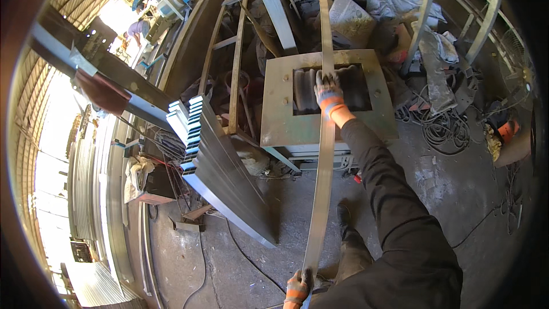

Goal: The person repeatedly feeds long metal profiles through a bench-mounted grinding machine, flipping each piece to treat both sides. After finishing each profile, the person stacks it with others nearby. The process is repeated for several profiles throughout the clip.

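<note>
A long flat metal bar (321, 186) runs from near my body across the top of a box-shaped metal machine (280, 123) and out past its far side. Close to the lower edge, my left hand (298, 287), in an orange and grey glove, is closed around the bar's near end. My right hand (329, 92), gloved the same way, lies on the bar with its fingers stretched forward. Beneath that hand is the machine's square opening, showing a dark, ridged roller-like surface (353, 88). The bar and the hand hide part of this opening.
Left of the machine leans a stack of metal bars (229, 177). A ladder-like frame (231, 51) stands behind it. Coiled cables (443, 129) lie on the floor at right, and a cable (246, 257) crosses the floor at left. A person (137, 28) bends over far left.
</note>
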Demonstrator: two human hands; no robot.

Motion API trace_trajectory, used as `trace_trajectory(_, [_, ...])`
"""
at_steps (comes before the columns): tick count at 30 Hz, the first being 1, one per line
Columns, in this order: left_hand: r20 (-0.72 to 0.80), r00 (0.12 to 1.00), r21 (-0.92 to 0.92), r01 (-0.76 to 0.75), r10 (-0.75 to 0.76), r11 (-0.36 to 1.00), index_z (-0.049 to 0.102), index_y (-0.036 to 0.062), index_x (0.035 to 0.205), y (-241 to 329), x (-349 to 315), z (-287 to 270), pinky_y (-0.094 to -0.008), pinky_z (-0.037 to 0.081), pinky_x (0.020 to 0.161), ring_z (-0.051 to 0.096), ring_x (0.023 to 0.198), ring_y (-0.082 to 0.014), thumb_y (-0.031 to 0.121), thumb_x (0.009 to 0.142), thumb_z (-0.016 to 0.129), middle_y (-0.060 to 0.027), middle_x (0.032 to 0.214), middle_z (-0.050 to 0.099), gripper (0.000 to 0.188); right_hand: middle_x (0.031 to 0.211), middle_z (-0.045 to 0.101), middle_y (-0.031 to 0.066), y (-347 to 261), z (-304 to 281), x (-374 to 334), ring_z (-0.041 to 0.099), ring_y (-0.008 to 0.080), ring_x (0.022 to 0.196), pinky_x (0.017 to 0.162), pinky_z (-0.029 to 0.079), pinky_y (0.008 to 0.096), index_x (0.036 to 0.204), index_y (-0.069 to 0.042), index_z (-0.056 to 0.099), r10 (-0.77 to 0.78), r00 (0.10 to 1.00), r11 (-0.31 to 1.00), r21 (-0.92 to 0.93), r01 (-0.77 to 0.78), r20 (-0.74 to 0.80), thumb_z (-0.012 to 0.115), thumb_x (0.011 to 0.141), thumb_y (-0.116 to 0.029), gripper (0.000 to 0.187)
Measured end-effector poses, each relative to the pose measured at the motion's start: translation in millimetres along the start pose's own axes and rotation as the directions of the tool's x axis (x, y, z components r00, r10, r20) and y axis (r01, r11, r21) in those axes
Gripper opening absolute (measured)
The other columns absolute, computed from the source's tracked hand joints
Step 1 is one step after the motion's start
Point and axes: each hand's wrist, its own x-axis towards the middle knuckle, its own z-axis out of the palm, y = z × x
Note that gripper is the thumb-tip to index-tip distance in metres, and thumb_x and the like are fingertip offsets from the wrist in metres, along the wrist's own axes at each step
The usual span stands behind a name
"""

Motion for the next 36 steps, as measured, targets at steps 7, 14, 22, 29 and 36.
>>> trace_trajectory(7, [0.016,0.999,-0.015,-0.038,0.038,0.999,0.08,0.0054,0.131,145,129,21,-0.053,0.063,0.09,0.082,0.108,-0.0492,0.057,0.117,0.062,-0.0308,0.107,0.082,0.056,0.162,0.069,0.0211,79,69,150,0.058,0.0395,0.157,0.139,0.03,0.0586,0.173,-0.004,0.05,-0.052,0.997,0.998,-0.031,0.05,-0.062,0.053,0.114,-0.031,0.065])
trace_trajectory(14, [0.046,0.998,-0.053,-0.033,0.035,0.998,0.08,0.0054,0.131,165,163,32,-0.0507,0.063,0.089,0.084,0.107,-0.0459,0.056,0.117,0.063,-0.0283,0.107,0.084,0.055,0.176,0.057,0.0188,99,86,172,0.048,0.0409,0.166,0.14,0.027,0.0593,0.179,-0.009,0.041,0.003,0.996,0.991,-0.133,0.009,0.09,0.041,0.117,-0.029,0.065])
trace_trajectory(22, [0.029,0.999,-0.133,-0.017,0.021,0.991,0.081,0.0061,0.128,71,94,9,-0.0499,0.061,0.084,0.078,0.093,-0.0338,0.048,0.116,0.067,-0.0203,0.102,0.085,0.045,0.182,0.046,0.0228,52,19,81,0.039,0.0419,0.17,0.142,0.023,0.0591,0.168,-0.005,0.058,0.105,0.99,0.992,0.053,-0.11,0.09,0.052,0.115,-0.038,0.063])
trace_trajectory(29, [-0.084,0.985,-0.155,-0.162,0.15,0.975,0.082,0.0053,0.125,-91,-23,-10,-0.0477,0.055,0.073,0.064,0.075,-0.0232,0.049,0.115,0.072,-0.0126,0.084,0.077,0.046,0.184,0.045,0.0143,-38,-75,-84,0.038,0.0398,0.171,0.137,0.031,0.0647,0.174,-0.014,0.052,0.231,0.951,0.973,-0.055,-0.225,0.203,0.052,0.115,-0.042,0.066])
trace_trajectory(36, [-0.16,0.93,-0.055,-0.342,0.33,0.938,0.082,0.0095,0.121,-238,-157,-28,-0.0466,0.057,0.075,0.069,0.082,-0.0226,0.042,0.115,0.073,-0.0157,0.093,0.078,0.035,0.189,0.037,0.0101,-132,-137,-239,0.04,0.0421,0.168,0.134,0.033,0.0663,0.177,-0.018,0.048,0.248,0.951,0.969,-0.062,-0.24,0.183,0.054,0.113,-0.046,0.07])
